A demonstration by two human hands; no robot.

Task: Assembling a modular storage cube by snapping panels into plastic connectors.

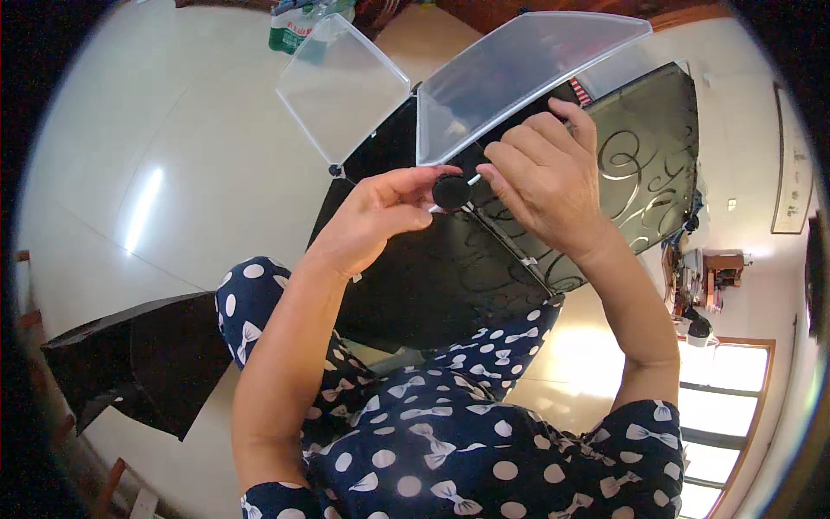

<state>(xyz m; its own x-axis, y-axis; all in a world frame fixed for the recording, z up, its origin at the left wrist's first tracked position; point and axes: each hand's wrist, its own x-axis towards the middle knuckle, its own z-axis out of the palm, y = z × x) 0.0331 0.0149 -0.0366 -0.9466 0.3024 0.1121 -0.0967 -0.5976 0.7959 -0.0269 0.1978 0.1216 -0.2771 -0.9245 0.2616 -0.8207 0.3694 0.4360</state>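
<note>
My left hand (372, 212) pinches a round black connector (451, 192) between thumb and fingers, above a black-panelled rack. A thin white rod (475, 179) shows at either side of this connector. Closed at the rod's right end, my right hand (549, 173) has its thumb and index finger together there and its little finger raised; the rod's far end is hidden by the fingers. Just beyond both hands stands a clear plastic panel (519, 73) with a pale frame. A second clear panel (346, 86) leans out to the left, its corner at a black connector (335, 170).
Black panels (415, 277) lie between my knees, and a dark panel with silver swirls (618, 169) stands to the right. An open black umbrella (143, 363) rests on the floor at left. A green-and-clear plastic package (303, 30) is at the far side.
</note>
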